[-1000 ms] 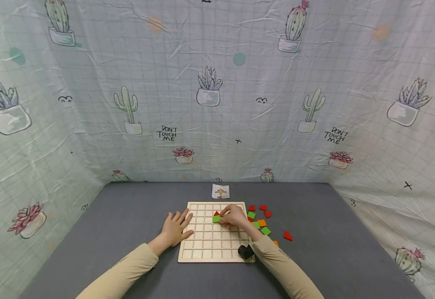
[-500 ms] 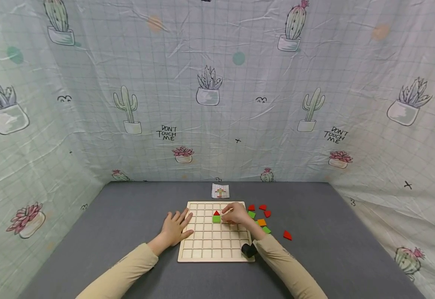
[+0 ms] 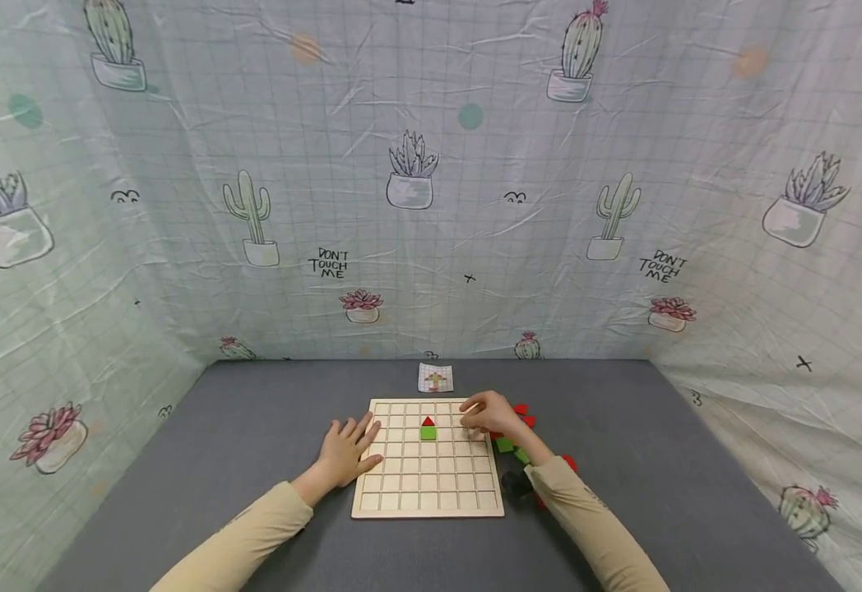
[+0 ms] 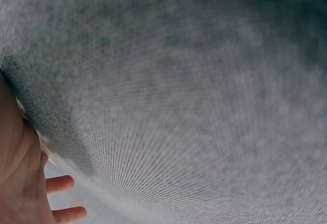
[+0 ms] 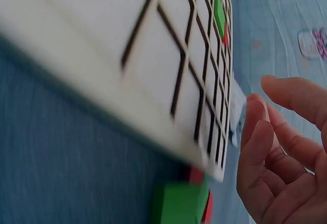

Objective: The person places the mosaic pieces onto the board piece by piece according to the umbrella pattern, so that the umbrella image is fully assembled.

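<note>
One red triangle [image 3: 428, 422] and one green square [image 3: 428, 433] set on grid board [image 3: 391, 502], lower centre. Card [image 3: 435, 378] above shows more shapes; loose pieces [image 3: 504, 445] on desk [image 3: 268, 427] at right, unplaced. Left hand [image 3: 343, 455] spread at board's left edge; right hand [image 3: 485, 413] loosely curled, holding nothing visible.

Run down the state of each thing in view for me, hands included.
Grid board: lying flat, two pieces visible on it.
Green square: set in a cell.
Red triangle: on the board, just beyond the green square.
Loose pieces: scattered right of the board, partly hidden.
Card: printed side up.
Left hand: fingers spread.
Right hand: fingers loosely bent, nothing visible held.
</note>
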The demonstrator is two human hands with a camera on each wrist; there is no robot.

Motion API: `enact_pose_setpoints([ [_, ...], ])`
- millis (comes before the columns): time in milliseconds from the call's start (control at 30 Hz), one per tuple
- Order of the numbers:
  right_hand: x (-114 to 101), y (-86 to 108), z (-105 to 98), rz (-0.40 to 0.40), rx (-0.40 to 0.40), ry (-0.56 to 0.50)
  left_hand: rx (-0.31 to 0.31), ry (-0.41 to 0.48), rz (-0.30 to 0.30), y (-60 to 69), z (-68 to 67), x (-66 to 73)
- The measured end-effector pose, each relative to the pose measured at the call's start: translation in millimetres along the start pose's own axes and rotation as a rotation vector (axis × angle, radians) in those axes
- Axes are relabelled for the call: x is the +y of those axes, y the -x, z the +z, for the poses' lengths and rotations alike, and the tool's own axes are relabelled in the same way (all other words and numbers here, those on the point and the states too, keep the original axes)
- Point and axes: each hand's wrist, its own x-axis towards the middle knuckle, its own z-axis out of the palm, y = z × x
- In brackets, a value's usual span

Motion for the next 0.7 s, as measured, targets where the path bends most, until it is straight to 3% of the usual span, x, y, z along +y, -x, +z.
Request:
enact_pose_setpoints([
  [267,16.7,2.0,-29.4,-0.007,0.080,0.102,-0.004,0.069,0.004,-0.8,-0.1,-0.1],
  [533,33.5,-3.4,-52.0,0.011,0.107,0.136,-0.032,0.076,-0.009,-0.4,-4.3,0.8],
  [700,36.7,-6.4,-58.9,0.023,0.101,0.126,-0.027,0.036,-0.008,-3.7,4.0,0.7],
])
